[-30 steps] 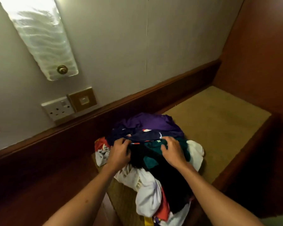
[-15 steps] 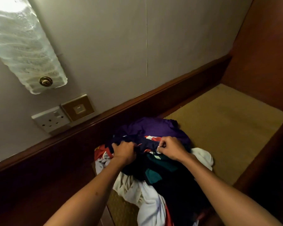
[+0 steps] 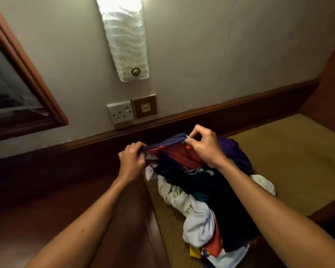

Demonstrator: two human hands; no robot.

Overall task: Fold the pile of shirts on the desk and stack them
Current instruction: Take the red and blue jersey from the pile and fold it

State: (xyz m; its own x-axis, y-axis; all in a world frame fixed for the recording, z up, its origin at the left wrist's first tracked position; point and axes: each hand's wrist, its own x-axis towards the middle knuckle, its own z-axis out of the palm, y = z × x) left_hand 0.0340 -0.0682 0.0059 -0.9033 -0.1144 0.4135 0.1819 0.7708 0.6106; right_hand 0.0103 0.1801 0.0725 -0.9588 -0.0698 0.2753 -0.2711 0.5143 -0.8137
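- Head view: a jumbled pile of shirts lies on the tan desk top, running from the near edge toward the far wooden rail below the wall socket.
- Both hands are at the far end of the pile on one navy shirt, its edge stretched as a band between them, with red cloth just below it.
- The step in hand looks like freeing the top shirt from the heap. To do it well, lift it straight up and away — clear of the purple and white garments tangled beneath — then carry it to the bare desk top on the right and lay it flat before any fold.
- Keeping the edge taut between the hands should help show which part of the shirt this is; I cannot tell whether it is hem or collar.
- Left hand: fingers curled tight into a fist round the bunched left end of the navy edge.
- Right hand: thumb and forefinger pinch the right end of that edge — the other fingers are bent loosely above and seem to hold nothing.
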